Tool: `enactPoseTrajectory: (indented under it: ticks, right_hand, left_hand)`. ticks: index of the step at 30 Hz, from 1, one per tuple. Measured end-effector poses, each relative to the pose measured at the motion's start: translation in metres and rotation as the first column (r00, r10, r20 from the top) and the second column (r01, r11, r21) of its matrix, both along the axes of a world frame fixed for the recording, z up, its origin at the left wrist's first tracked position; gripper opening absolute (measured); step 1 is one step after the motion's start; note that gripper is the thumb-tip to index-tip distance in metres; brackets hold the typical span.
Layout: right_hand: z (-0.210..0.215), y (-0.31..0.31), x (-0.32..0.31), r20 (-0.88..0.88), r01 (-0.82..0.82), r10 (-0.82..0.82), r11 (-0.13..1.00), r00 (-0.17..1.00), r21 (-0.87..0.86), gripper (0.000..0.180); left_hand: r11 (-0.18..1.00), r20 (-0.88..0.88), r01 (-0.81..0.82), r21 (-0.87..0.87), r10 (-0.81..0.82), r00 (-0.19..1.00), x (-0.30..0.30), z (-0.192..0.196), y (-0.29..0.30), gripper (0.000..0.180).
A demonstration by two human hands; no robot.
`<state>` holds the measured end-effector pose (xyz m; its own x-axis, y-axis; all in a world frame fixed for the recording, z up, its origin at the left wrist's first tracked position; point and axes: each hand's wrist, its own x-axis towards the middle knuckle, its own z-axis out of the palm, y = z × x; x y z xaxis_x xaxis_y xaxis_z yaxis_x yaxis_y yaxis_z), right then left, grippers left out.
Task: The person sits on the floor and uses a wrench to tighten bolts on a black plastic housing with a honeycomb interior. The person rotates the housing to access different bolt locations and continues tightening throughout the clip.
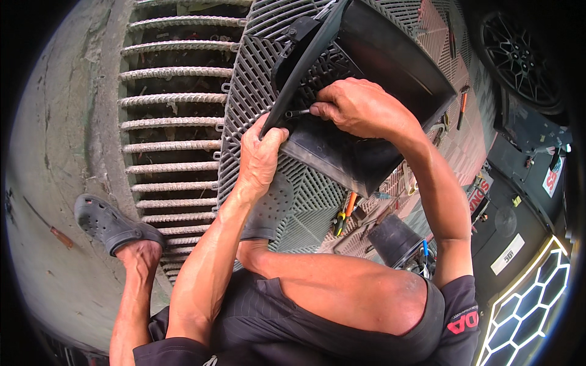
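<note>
A large black plastic housing [400,58], hollow and curved like a vehicle trim part, stands tilted in front of me. Its near-left edge is gripped by my left hand [259,155], thumb on one side and fingers hidden behind. Inside the opening, my right hand [357,110] is closed on a small metal wrench [298,113]. The wrench points left toward the housing's edge strip; whether its end sits on a fastener I cannot make out. A dark bracket [301,29] shows on the upper left side of the housing.
A rusty bar grate [177,98] runs along the left beside interlocking floor tiles [314,210]. A screwdriver [61,236] lies far left. Pliers [340,222], an orange-handled tool [350,204] and a black bucket [394,238] are right of my foot. A wheel [519,58] stands far right.
</note>
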<state>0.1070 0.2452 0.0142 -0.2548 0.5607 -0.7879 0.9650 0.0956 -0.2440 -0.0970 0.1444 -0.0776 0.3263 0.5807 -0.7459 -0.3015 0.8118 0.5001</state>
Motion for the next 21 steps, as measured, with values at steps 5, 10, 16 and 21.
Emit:
enactPoseTrajectory:
  ticks: [5, 10, 16, 21]
  right_hand:
    - [0.002, 0.024, -0.01, 0.108, -0.053, 0.057, 0.998, 0.993, -0.036, 0.037]
    - [0.006, 0.037, -0.019, 0.054, -0.051, 0.057, 0.993, 0.997, -0.111, 0.033]
    - [-0.004, 0.02, -0.015, 0.037, -0.125, 0.121, 0.98, 0.992, 0.155, 0.029]
    - [-0.01, 0.008, -0.015, 0.082, -0.197, 0.179, 0.92, 0.98, 0.34, 0.034]
  left_hand:
    - [1.0, -0.012, 0.003, 0.01, -0.003, 1.0, -0.001, -0.004, -0.003, 0.039]
    - [1.0, -0.013, 0.013, 0.02, -0.013, 1.0, -0.001, -0.001, 0.0, 0.037]
    - [1.0, 0.014, -0.005, 0.01, 0.005, 1.0, -0.002, -0.002, 0.0, 0.039]
    - [1.0, 0.015, -0.019, -0.017, 0.019, 1.0, 0.001, -0.002, -0.003, 0.039]
